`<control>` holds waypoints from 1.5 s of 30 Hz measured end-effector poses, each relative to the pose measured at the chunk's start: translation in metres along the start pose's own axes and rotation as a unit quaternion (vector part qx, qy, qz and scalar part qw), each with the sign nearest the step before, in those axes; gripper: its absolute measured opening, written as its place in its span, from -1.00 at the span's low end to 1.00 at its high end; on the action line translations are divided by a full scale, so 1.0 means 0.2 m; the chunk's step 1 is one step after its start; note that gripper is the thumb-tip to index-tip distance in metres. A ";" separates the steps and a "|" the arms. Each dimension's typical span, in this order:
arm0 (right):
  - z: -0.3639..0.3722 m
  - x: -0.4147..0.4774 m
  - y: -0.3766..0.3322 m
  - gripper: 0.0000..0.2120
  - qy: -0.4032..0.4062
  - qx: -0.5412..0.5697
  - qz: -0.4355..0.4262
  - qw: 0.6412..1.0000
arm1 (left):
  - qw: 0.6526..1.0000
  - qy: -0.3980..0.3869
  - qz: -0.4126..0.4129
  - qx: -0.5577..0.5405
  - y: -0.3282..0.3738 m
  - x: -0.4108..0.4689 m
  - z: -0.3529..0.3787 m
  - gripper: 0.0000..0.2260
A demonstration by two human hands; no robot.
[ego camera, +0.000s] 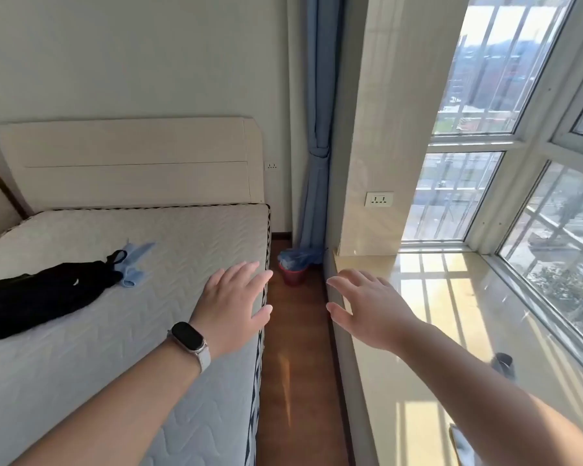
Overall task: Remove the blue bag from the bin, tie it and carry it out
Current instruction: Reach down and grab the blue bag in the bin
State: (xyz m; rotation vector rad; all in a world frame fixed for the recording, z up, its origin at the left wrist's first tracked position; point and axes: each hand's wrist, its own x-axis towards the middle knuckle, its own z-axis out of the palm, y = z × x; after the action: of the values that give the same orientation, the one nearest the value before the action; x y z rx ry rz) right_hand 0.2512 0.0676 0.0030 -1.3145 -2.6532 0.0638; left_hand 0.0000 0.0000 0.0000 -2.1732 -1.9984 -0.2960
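Note:
A small red bin [293, 274] stands on the wooden floor in the far corner, between the bed and the window ledge. A blue bag [297, 256] lines it and puffs over its rim. My left hand [233, 304] is stretched forward with fingers spread, hovering over the mattress edge, a watch on its wrist. My right hand [367, 306] is also held out with fingers apart, above the ledge's near edge. Both hands hold nothing and are well short of the bin.
A bare mattress [115, 331] fills the left, with a black garment [41, 297] and a light blue cloth [135, 264] on it. A glossy window ledge [451, 331] runs along the right. A narrow wooden floor strip [297, 364] leads to the bin. A blue curtain [317, 163] hangs behind.

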 end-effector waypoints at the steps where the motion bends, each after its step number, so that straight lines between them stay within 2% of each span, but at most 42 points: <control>1: 0.03 0.06 0.01 -0.53 0.003 0.004 0.000 1.000 | 1.000 0.001 0.004 -0.005 -0.03 0.05 0.04 -0.48; 13: 0.21 0.74 0.13 -0.51 -0.028 -0.031 0.032 0.999 | 0.998 0.013 0.027 -0.054 -0.42 0.58 0.38 -0.50; 22: 0.30 1.12 0.29 -0.53 -0.044 -0.017 0.039 0.998 | 0.998 0.014 0.022 -0.066 -0.63 0.97 0.52 -0.52; 29: 0.47 1.49 0.58 -0.52 -0.052 -0.004 0.034 0.998 | 0.998 -0.031 0.036 -0.049 -0.66 1.37 0.76 -0.52; 37: 0.64 2.08 1.06 -0.44 -0.045 0.046 0.028 0.998 | 0.996 -0.080 0.035 0.000 -0.67 2.04 0.96 -0.55; 45: 0.75 2.49 1.34 -0.52 -0.054 0.061 0.009 0.997 | 0.995 -0.095 0.026 0.011 -0.68 2.52 1.08 -0.53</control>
State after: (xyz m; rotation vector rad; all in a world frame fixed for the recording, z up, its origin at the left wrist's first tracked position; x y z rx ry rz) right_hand 0.1390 0.6313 -0.1064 -1.3319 -2.6763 0.3032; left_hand -0.0898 0.5526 -0.0775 -2.3123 -2.0249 -0.0612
